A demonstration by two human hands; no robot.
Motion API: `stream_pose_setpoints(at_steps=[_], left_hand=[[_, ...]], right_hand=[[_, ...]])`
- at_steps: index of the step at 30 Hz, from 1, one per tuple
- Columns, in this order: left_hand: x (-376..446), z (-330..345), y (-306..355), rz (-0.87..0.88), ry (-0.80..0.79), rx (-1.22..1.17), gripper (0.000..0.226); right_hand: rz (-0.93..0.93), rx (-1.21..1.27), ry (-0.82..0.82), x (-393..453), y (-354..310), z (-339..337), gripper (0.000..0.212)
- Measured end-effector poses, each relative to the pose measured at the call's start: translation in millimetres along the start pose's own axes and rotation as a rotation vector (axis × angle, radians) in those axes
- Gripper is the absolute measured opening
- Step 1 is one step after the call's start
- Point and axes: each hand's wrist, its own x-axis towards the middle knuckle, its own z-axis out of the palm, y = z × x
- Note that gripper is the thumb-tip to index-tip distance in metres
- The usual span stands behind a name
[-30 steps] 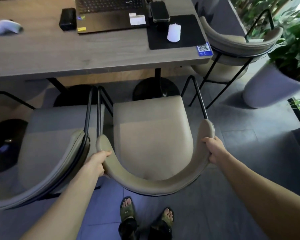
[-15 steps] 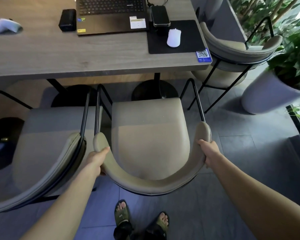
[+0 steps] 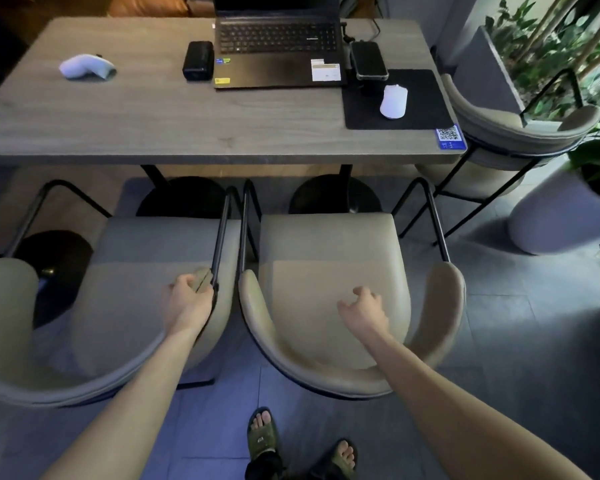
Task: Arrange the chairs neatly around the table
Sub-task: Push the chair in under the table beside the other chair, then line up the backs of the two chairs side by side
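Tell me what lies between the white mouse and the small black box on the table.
Head view: the open laptop and a phone lie between the white mouse and black box.

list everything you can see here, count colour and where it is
table: 1, grey wood, across the top
chairs: 3, beige with black frames, two side by side at the near edge, one at the right end
laptop: 1, black, open, back centre of table
phone: 1, black, right of laptop
mouse: 1, white, on black mat
black box: 1, left of laptop
white controller: 1, table left
QR sticker: 1, blue, near right corner
plants: green, far right
sandals: 2, green, on feet
left hand: gripping left chair's armrest
right hand: open above middle chair seat
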Motion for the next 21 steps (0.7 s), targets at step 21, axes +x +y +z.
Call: stream_pose_setpoints(at_steps=[21], left_hand=[[60, 1, -71, 0.097, -0.346, 0.103, 0.061]], right_hand=[[-0.059, 0.030, -0.288, -29, -90, 141, 0.091]])
